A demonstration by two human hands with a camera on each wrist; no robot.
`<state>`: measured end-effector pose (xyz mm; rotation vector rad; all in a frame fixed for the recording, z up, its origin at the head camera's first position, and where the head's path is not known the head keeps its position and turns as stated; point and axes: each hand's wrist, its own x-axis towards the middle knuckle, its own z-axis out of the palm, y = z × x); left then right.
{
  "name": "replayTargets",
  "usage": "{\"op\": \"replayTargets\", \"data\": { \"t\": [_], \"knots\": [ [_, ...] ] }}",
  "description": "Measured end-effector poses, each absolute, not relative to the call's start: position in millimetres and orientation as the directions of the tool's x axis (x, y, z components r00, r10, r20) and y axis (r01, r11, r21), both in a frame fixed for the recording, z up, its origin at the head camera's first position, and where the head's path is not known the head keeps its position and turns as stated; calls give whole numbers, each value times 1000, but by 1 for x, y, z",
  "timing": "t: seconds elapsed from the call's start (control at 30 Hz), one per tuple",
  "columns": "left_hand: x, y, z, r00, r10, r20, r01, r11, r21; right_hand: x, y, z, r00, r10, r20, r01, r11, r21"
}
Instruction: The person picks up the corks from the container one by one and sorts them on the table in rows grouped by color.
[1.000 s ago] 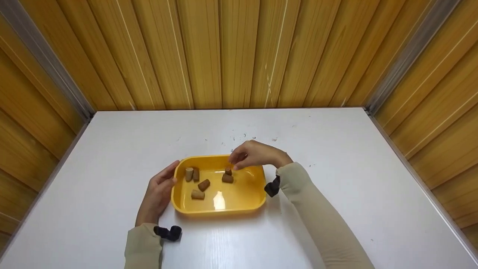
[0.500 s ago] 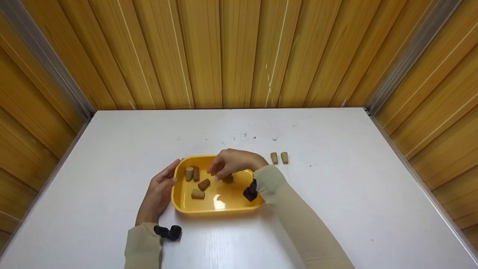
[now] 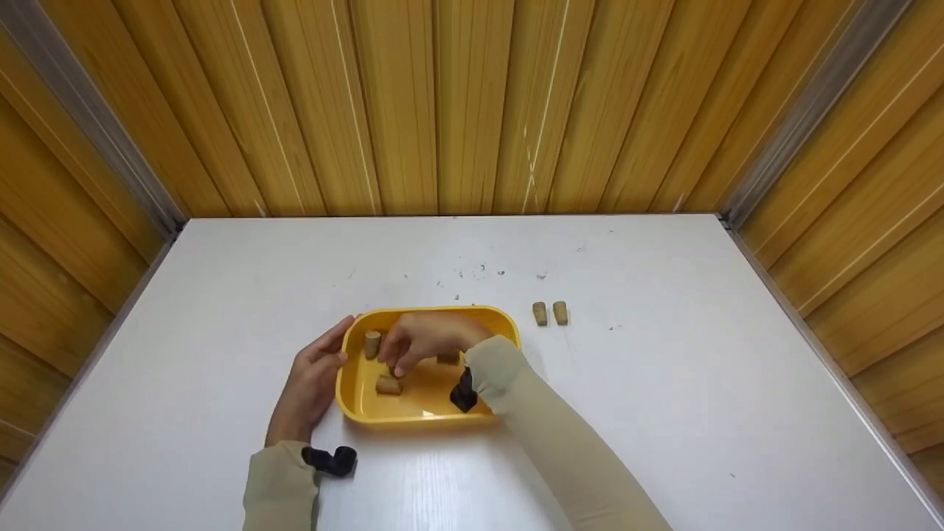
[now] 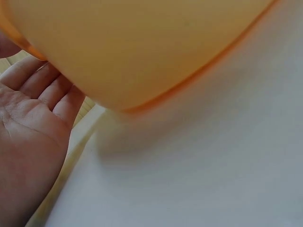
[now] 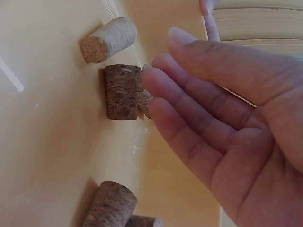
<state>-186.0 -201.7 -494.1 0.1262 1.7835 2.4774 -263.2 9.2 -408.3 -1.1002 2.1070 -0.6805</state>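
A yellow plastic tray with rounded corners sits on the white table. My left hand grips its left side, thumb at the rim and fingers along the outer wall. Inside the tray, my right hand reaches down over a dark brown cork. In the right wrist view its thumb and fingers are spread apart with nothing between them, fingertips right by that cork. A pale cork lies just in front of the fingers. Another pale cork stands near the left wall; a dark one is partly hidden under the right wrist.
Two pale corks lie side by side on the table, right of the tray. Dark specks mark the tabletop behind it. Wood-patterned walls enclose the table at the back and sides.
My right hand has moved left and toward me inside the tray, leaving the right-hand corks for the dark one at left. Two table corks have come into view. My left hand has stayed put.
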Motion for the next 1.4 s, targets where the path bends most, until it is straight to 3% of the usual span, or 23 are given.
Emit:
{"op": "replayTargets", "data": {
  "t": [0.3, 0.77, 1.13, 1.4],
  "knots": [
    [-187, -202, -495, -993, 117, 16, -21, -307, 951, -261, -2, -416, -444, -839, -316, -597, 540, -593],
    [-188, -200, -494, -993, 117, -13, -48, -302, 952, -260, 1, -436, -460, -825, -329, -516, 550, -657],
    [-188, -200, -495, -994, 113, -6, -43, -333, 942, -259, -1, -438, -394, -867, -304, -549, 487, -679],
    [-187, -202, -496, -993, 120, 13, -28, -336, 942, -260, -1, -437, -398, -872, -286, -564, 478, -673]
  ]
}}
